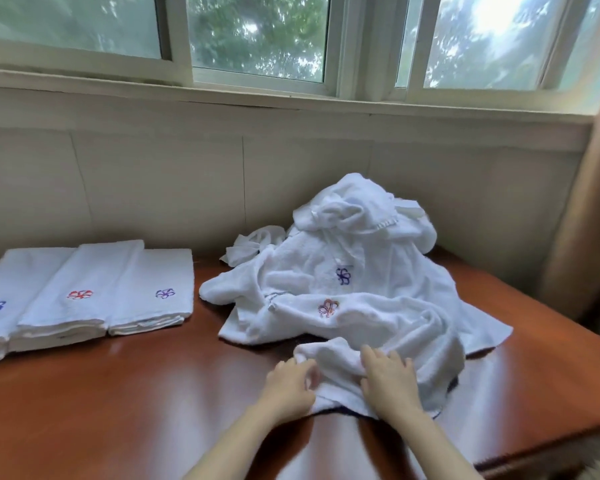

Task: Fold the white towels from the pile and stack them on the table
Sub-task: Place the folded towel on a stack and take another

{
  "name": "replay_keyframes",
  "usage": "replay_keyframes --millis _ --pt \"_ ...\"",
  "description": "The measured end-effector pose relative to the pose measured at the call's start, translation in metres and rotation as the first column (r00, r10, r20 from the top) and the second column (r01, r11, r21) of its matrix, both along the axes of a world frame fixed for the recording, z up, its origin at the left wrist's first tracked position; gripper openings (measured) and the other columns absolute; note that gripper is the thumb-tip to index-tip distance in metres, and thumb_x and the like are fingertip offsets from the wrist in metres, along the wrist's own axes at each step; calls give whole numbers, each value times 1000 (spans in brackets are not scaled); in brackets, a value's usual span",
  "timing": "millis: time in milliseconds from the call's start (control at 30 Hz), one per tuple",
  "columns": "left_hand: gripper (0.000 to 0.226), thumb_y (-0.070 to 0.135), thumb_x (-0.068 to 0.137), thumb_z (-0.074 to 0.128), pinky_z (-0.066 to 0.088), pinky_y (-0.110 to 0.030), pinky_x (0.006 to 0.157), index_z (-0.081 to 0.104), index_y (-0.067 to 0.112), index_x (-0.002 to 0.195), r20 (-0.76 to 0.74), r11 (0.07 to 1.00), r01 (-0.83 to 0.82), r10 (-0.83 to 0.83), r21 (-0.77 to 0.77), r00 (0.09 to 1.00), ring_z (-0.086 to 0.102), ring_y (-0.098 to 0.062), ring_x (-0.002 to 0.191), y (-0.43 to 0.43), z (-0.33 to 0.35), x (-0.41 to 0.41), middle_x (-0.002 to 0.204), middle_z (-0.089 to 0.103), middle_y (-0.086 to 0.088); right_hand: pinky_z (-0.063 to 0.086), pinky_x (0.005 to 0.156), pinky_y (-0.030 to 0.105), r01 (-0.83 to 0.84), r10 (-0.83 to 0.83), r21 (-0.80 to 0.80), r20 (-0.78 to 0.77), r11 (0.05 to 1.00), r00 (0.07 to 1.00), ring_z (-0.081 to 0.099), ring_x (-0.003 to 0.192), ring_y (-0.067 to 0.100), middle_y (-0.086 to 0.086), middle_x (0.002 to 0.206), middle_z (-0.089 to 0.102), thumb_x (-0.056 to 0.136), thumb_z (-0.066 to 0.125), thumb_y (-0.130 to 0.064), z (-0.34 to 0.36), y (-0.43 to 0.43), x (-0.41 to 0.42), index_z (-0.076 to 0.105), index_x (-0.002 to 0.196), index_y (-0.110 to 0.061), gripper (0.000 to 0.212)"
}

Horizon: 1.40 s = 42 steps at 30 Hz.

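A heap of crumpled white towels (354, 271) with small embroidered flowers lies on the right half of the reddish wooden table (136, 393). One towel (336, 362) hangs off the heap's near edge. My left hand (288, 386) pinches that towel's left corner, fingers closed on the cloth. My right hand (388, 379) grips the same towel just to the right, fingers dug into the fabric. Three stacks of folded white towels (84, 299) stand side by side at the table's left, against the wall.
A tiled wall and a window sill (291, 95) run behind the table. A brown curtain (589, 202) hangs at the far right. The table's right front edge (551, 448) slants close to my right arm.
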<state>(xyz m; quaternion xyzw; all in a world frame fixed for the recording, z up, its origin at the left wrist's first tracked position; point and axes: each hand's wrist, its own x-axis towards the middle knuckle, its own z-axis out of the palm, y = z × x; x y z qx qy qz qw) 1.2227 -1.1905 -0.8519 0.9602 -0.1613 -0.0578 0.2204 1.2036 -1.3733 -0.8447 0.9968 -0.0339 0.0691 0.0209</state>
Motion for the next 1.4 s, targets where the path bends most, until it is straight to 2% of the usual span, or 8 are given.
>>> replay_keyframes --millis 133,200,300,433,667,967,1200,1400 --pt "14 7 77 48 36 -24 65 60 15 76 -12 1000 -30 30 4 999 59 -27 92 45 10 -7 87 64 -8 36 68 30 -215 257 298 -110 930 960 60 91 20 -6 90 65 88 52 -40 28 17 -29 40 77 -28 20" --pt "18 13 77 47 41 -28 76 60 20 86 90 950 -224 210 216 974 59 -26 106 90 19 -7 108 65 -6 42 66 22 -307 507 642 -150 702 849 58 78 8 -13 77 61 89 59 -40 47 33 -44 52 76 -32 16" --pt "35 24 89 41 38 -33 91 54 27 121 325 680 -645 558 348 764 48 -22 120 182 26 -17 127 53 -1 44 77 15 -425 571 725 54 541 819 57 82 -2 -16 85 63 90 59 -33 62 48 -52 60 81 -37 10" --pt "37 29 96 37 31 -38 103 47 29 131 340 450 -793 731 411 591 28 -27 130 253 27 -48 141 31 -7 42 91 25 -396 481 569 1 721 877 55 105 10 -7 116 60 92 56 -30 51 66 -36 58 118 -22 28" --pt "40 26 90 48 31 -30 104 46 26 129 62 961 -254 248 113 967 37 -23 124 202 2 -75 132 42 -2 25 110 27 -470 521 409 -14 782 854 24 140 17 1 150 30 91 50 -35 -24 140 -36 42 135 -26 45" --pt "22 19 79 61 30 -18 81 53 27 97 55 990 -139 137 38 989 41 -13 100 248 -3 -116 98 43 9 32 94 29 -484 569 466 -52 741 821 37 113 17 -5 120 43 78 63 -43 -22 122 -51 34 139 -33 68" --pt "31 7 80 47 33 -28 67 44 21 107 128 909 -257 226 328 966 53 -23 93 283 13 -114 94 49 4 39 78 32 -470 469 -4 88 882 879 51 103 26 1 114 49 77 46 -8 -21 140 -38 36 132 -22 57" --pt "31 12 90 47 48 -35 76 55 20 119 428 539 -693 547 478 720 44 -25 116 344 47 -94 126 44 -4 45 67 33 -286 290 167 0 943 957 63 92 30 13 109 62 89 40 -9 4 163 17 36 137 -16 48"
